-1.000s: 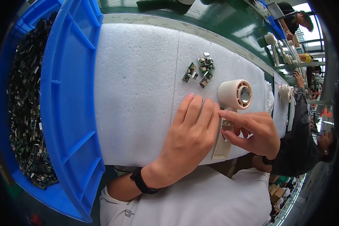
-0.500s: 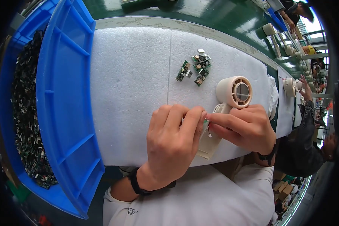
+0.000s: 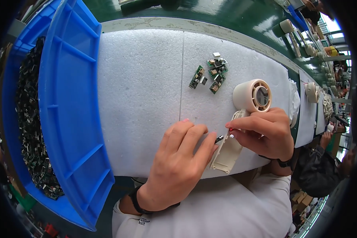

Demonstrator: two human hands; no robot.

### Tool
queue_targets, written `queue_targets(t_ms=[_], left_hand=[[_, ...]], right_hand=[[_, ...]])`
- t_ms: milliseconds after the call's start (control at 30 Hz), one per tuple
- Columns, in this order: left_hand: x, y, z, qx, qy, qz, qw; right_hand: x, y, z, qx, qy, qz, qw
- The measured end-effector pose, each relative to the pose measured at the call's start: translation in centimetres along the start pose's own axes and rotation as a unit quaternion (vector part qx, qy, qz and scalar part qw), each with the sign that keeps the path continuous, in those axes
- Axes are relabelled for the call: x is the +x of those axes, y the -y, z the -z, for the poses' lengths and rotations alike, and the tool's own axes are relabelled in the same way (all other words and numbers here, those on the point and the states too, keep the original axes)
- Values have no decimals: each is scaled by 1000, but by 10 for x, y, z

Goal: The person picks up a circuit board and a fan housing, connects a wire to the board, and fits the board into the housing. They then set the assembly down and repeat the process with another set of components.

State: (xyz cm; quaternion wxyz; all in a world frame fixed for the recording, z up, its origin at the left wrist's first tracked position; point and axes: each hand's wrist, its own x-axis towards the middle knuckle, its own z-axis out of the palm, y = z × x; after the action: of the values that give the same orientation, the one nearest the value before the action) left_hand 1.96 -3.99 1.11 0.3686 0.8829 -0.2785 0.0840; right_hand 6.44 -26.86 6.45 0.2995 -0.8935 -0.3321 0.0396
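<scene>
A cream handheld fan lies on the white foam sheet (image 3: 142, 79), its round head (image 3: 248, 95) away from me and its open handle shell (image 3: 228, 154) toward me. My right hand (image 3: 267, 133) is over the shell and pinches a red wire (image 3: 231, 129) that carries a small white connector (image 3: 231, 136). Left of the shell, my left hand (image 3: 182, 162) has thumb and forefinger closed on a small circuit board; only a dark end (image 3: 219, 139) shows past the fingertips, and the rest is hidden.
Several loose green circuit boards (image 3: 217, 73) lie beyond my hands. A blue bin (image 3: 73, 107) at the left holds many more boards (image 3: 33, 131). More cream fans (image 3: 287, 27) lie along the green bench at the far right, where a person in dark sleeves (image 3: 319, 166) sits.
My hands have moved apart; before, their fingertips met over the shell with the board's green end between them. The red wire now shows at my right fingertips. The whole view has shifted slightly.
</scene>
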Motion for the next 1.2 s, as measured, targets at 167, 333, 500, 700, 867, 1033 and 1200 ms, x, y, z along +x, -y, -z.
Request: queue_targets(t_ms=[167, 333, 500, 700, 867, 1033, 1200], left_hand=[[2, -3, 18, -35, -15, 67, 997], [8, -8, 25, -134, -79, 106, 982], [13, -4, 9, -338, -56, 98, 934], [14, 1, 6, -441, -74, 115, 887], [9, 3, -4, -336, -137, 123, 924], [9, 1, -5, -45, -114, 70, 990], [16, -8, 4, 98, 36, 4, 994]], right_hand=[[-2, -3, -5, 22, -3, -6, 1000], [-3, -6, -8, 28, -12, 12, 999], [-2, 0, -2, 28, 24, 6, 999], [-6, -1, -5, 30, 31, 4, 999], [-4, 5, -15, 3, -50, -18, 999], [-4, 12, -17, -58, -58, -11, 997], [-3, 6, -20, -59, -63, 5, 996]])
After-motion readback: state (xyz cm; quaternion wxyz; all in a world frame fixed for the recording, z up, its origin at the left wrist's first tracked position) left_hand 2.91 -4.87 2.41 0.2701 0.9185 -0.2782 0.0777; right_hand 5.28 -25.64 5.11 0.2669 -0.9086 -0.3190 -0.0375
